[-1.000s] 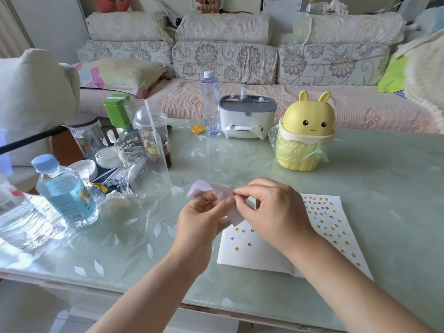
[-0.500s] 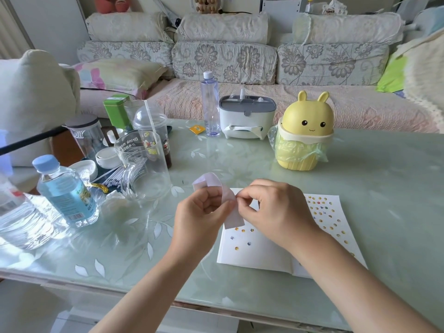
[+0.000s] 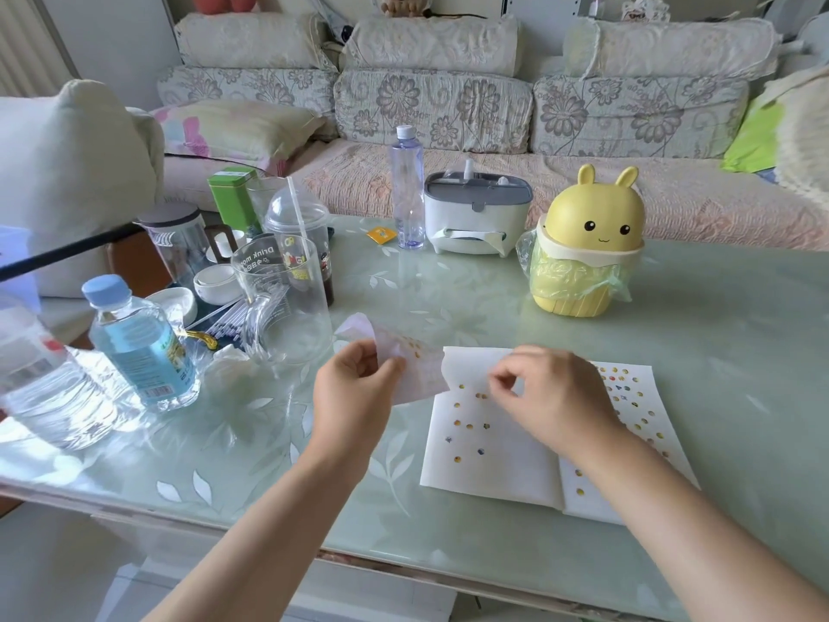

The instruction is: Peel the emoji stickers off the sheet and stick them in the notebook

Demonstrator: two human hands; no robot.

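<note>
Over the green glass table (image 3: 448, 280) we are pinching the curled sticker sheet (image 3: 419, 370) in our left hand (image 3: 354, 397), while our right hand (image 3: 551, 397), just beside it above the open notebook (image 3: 489, 460), is nipping thumb to forefinger, on what we cannot tell, probably carrying a peel down for pressing onto the page beneath.

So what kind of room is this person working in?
Most likely a home living room: a floral-covered sofa runs behind a low glass-topped coffee table that carries household clutter such as a blue-capped water bottle and a yellow bunny-shaped desktop bin.
</note>
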